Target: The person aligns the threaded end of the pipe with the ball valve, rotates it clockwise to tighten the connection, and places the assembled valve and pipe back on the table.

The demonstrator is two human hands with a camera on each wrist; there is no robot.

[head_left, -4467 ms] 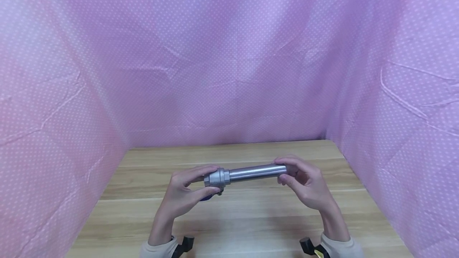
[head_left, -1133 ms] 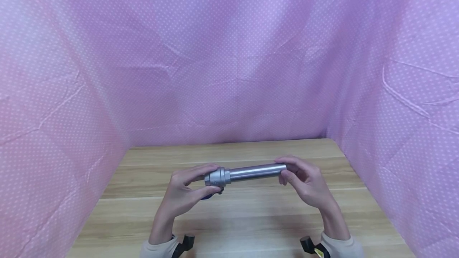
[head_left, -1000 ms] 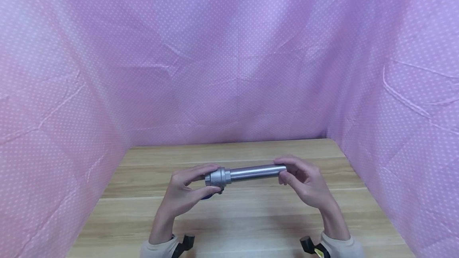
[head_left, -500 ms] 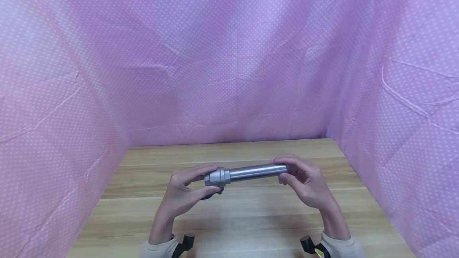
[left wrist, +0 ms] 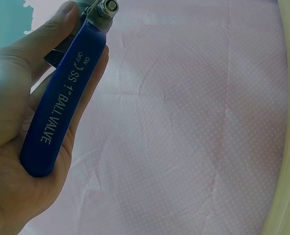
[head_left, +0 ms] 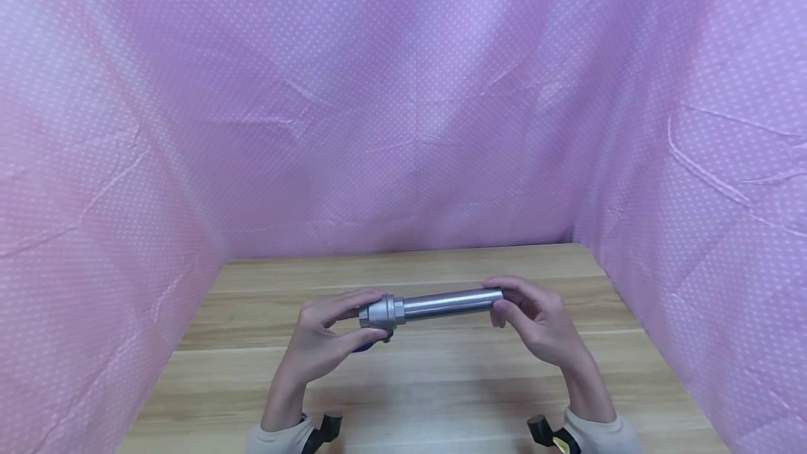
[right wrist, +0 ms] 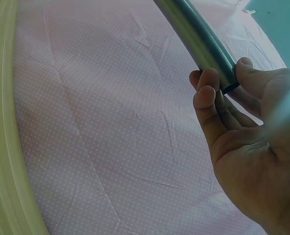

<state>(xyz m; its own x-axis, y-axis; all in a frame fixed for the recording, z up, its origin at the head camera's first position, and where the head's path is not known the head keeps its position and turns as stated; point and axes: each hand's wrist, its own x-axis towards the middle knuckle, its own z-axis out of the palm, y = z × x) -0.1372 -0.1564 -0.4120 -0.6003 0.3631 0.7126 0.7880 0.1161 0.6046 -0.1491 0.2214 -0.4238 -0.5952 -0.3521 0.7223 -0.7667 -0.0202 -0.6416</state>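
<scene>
A steel ball valve (head_left: pixel 382 312) and a smooth metal pipe (head_left: pixel 450 303) form one line in the head view, the pipe's left end meeting the valve's hex end. My left hand (head_left: pixel 321 335) grips the valve body between thumb and fingers. In the left wrist view the valve's blue lever handle (left wrist: pixel 61 103), lettered "SS 1" BALL VALVE", lies along the palm. My right hand (head_left: pixel 536 321) pinches the pipe's free end with thumb and fingertips. The right wrist view shows that pipe end (right wrist: pixel 218 73) between thumb and fingers, its rim dark.
Beneath the hands is a wood-grain table (head_left: pixel 429 398). Pink dotted cloth (head_left: pixel 403 160) hangs behind it and along both sides. Black wrist mounts (head_left: pixel 328 429) sit at both cuffs.
Hardly anything moves. The right thumb and fingers shift slightly on the pipe end between frames; the left hand keeps its grip on the valve.
</scene>
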